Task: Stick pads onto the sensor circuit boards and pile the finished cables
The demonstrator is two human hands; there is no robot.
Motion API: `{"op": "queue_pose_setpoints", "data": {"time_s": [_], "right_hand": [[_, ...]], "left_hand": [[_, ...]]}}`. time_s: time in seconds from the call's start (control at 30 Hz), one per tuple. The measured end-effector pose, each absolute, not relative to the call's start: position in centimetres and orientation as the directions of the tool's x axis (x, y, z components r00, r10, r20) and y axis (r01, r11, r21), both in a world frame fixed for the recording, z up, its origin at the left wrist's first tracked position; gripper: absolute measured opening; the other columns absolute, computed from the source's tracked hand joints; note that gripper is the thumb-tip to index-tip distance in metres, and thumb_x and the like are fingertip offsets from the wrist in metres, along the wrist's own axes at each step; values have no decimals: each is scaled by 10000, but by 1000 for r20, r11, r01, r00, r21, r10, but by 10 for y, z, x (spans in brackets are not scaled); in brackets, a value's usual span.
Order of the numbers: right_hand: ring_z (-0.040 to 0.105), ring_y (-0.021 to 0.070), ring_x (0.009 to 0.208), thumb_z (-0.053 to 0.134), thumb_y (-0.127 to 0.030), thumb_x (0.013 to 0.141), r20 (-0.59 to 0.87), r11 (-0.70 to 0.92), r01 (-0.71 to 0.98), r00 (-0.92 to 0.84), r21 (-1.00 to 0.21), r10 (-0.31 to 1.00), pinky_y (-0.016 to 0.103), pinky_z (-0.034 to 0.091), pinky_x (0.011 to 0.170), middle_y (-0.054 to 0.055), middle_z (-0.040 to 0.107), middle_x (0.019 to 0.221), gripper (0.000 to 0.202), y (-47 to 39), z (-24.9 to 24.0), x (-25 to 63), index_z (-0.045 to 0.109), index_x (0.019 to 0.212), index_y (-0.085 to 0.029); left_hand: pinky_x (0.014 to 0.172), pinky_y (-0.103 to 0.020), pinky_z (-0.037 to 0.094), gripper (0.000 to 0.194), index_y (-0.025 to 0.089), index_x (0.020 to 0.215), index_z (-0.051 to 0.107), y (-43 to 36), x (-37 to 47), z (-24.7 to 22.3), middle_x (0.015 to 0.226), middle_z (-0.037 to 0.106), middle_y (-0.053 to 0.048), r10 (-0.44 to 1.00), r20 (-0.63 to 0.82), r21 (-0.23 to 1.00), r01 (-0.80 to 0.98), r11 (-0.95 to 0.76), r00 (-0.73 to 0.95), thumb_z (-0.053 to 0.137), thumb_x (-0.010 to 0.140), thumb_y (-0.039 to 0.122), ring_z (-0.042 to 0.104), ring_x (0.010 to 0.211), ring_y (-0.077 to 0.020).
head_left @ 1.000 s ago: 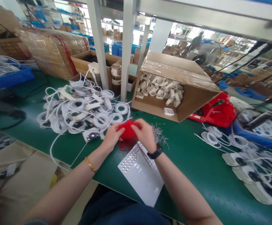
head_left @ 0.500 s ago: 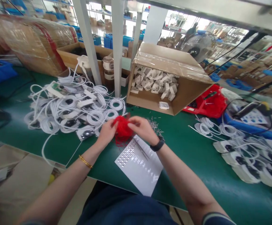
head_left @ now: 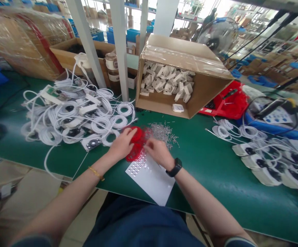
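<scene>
My left hand (head_left: 123,144) and right hand (head_left: 157,152) pinch a light, limp, tangle-prone red thread bundle (head_left: 136,144), best gripped at its bunched middle

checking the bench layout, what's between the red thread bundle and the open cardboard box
In the head view, a loose scatter of small metal pins lies on the green mat between the red thread bundle and the cardboard box. Beyond the pins, the mat is bare up to the box.
</scene>
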State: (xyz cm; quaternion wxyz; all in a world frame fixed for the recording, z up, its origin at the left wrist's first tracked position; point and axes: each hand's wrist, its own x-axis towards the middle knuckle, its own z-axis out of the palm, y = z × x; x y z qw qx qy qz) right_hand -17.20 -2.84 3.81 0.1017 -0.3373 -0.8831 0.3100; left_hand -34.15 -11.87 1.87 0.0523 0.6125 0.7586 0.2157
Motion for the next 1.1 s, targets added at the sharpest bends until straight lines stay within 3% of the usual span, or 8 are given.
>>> {"op": "queue_pose_setpoints", "data": {"time_s": [0.17,0.33,0.47,0.6,0.73,0.87,0.97,1.1], "right_hand": [[581,157,823,642,-231,787,-45,636,548,-776,-543,630,254,392,687,41,621,980,220,-44,35,-171,580,995,-202],[592,171,718,514,-301,889,-131,540,728,-639,-422,758,267,381,619,41,645,803,140,-35,45,-143,583,845,-188],[607,225,926,570,-294,860,-272,621,753,-658,-218,702,279,429,691,121,636,1011,174,-43,41,-139,590,948,-145],[632,227,916,452,-139,896,-313,664,729,-677,-166,666,285,453,708,145,649,994,153,-40,44,-147,589,961,-118],[669,242,804,372,-33,886,-350,722,678,-715,-135,606,308,464,650,136,683,882,276,-28,62,-137,575,1049,-125],[667,268,835,376,0,874,-379,781,618,-747,-92,547,326,470,659,165,680,889,304,-24,81,-118,648,940,-118],[662,262,845,384,4,874,-372,807,587,-765,-68,525,325,473,672,172,671,906,309,-20,96,-115,664,930,-111],[660,249,822,398,-38,891,-279,886,462,-857,-46,433,318,476,641,152,675,929,302,-16,114,-133,669,984,-134]], "left_hand": [[738,-342,462,189,167,994,600,-103,-342,24,942,610,-93,933,197,311,922,232,-301,459,873,201,580,863,-239],[885,-416,436,303,147,1151,571,-126,-339,49,1078,611,-132,969,191,255,961,107,-159,420,897,212,521,1022,-282],[1010,-474,363,577,178,1308,449,-141,-322,39,1379,408,-139,982,162,241,962,-132,94,637,770,264,342,1264,-329],[811,-376,476,161,166,963,641,-136,-322,17,1001,601,-103,979,125,187,965,-184,162,529,852,201,538,958,-243],[830,-416,461,254,132,968,637,-123,-339,21,996,593,-128,981,188,167,983,-72,40,397,884,133,519,947,-256],[970,-469,388,432,165,1109,590,-126,-341,43,1225,502,-115,934,325,224,972,78,-149,433,742,1,434,1137,-287],[960,-420,413,319,144,1044,572,-144,-328,50,1101,523,-110,867,424,357,928,107,-263,453,767,38,490,1062,-247],[909,-386,459,175,156,995,588,-178,-306,35,1065,554,-100,957,286,415,907,-76,-50,513,840,184,529,1013,-232]]}}
